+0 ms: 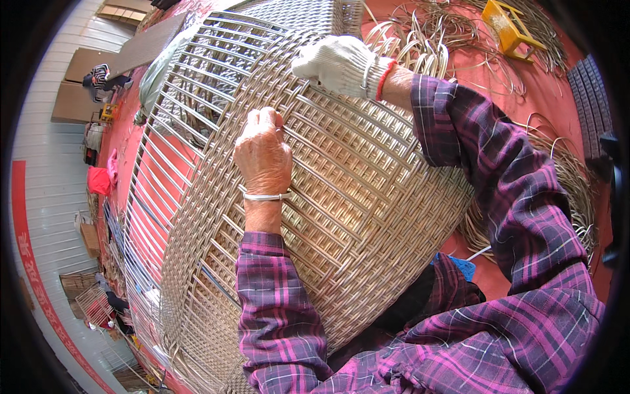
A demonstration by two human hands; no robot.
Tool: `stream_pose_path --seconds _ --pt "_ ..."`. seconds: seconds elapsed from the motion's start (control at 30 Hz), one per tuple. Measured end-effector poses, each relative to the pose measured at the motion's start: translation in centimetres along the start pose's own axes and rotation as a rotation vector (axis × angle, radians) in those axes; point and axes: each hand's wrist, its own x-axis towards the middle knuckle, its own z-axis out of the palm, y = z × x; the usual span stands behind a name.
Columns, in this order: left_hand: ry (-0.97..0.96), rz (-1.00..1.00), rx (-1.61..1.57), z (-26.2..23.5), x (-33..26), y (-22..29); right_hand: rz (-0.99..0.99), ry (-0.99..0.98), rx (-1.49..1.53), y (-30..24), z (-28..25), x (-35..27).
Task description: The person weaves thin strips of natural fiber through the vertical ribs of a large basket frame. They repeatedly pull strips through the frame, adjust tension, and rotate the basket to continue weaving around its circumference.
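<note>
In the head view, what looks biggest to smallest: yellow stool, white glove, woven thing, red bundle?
1. Woven thing
2. White glove
3. Yellow stool
4. Red bundle
The glove is nearer the camera than the stool, so it looks bigger.

The woven panel (354,230) looks like glossy, rough-textured plastic; the bare rods (172,139) to its left resemble smooth, shiny metal. The glove (338,65) is matt knitted cloth, the plaid sleeves (274,295) matt fabric.
</note>
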Motion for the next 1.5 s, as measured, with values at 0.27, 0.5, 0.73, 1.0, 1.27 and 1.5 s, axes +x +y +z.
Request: stream_pose_path --seconds 0.27,0.5,0.73,1.0,1.27,1.5 --pt "0.084 0.009 -0.017 1.6 -0.4 -0.4 0.084 0.120 0.099 0.1 2.3 -0.2" --pt "0.019 -0.055 -0.060 1.3 0.0 -1.1 0.166 0.032 0.562 2.0 0.0 -1.2" --pt "0.124 -0.032 -0.224 1.3 -1.0 -1.1 0.386 -0.147 0.435 7.7 -1.4 -5.6" --pt "0.143 -0.056 -0.238 1.5 -1.6 -0.7 0.267 0.040 0.326 6.9 2.9 -4.2" --pt "0.051 -0.009 -0.379 0.0 -2.5 -0.3 0.211 -0.376 0.409 7.7 -2.4 -6.5" --pt "-0.162 0.208 -0.342 -1.9 -7.1 7.2 0.190 -0.221 0.723 5.7 -8.6 -15.5"
